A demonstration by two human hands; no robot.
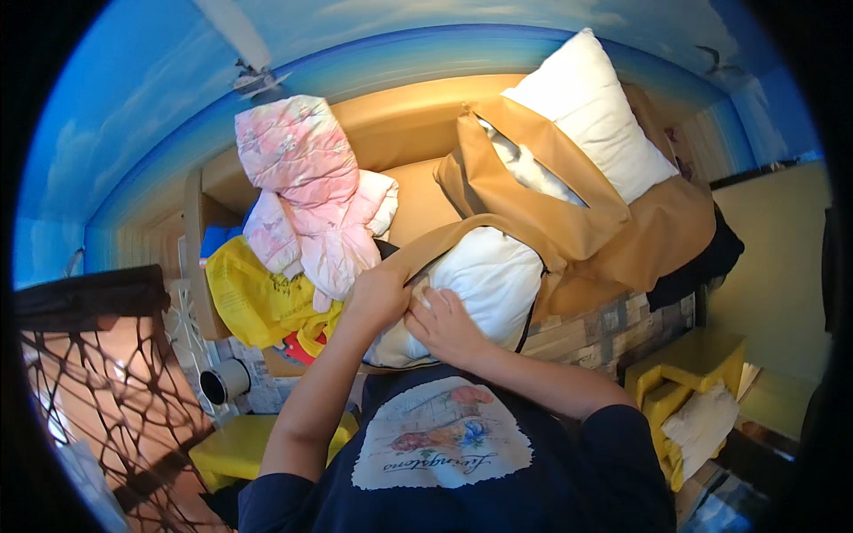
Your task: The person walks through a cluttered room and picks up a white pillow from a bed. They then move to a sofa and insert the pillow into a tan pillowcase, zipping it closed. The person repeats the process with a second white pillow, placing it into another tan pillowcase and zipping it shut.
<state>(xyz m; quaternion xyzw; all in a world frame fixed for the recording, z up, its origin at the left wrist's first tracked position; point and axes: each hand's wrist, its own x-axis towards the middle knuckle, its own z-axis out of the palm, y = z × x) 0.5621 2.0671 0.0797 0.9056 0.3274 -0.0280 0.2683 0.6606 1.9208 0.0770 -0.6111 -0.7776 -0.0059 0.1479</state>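
A white cushion insert (490,270) lies partly inside a tan leather-like cover (460,230), in front of my body. The cover's zippered opening gapes around the white filling. My left hand (378,298) grips the cover's edge at the left side of this opening. Fingers bent, my right hand (448,328) rests on the white insert close beside the left; whether it pinches any fabric is unclear. Behind them, a second tan cover (536,156) gapes open with white stuffing showing in its slit. A white pillow (586,110) leans upright against the sofa back.
A pink padded jacket (300,166) and a yellow plastic bag (256,293) lie on the tan sofa (413,110) to the left. Black fabric (700,270) hangs at its right end. Yellow stools (233,443) stand low on both sides, with a white cylinder (230,381) near the left one.
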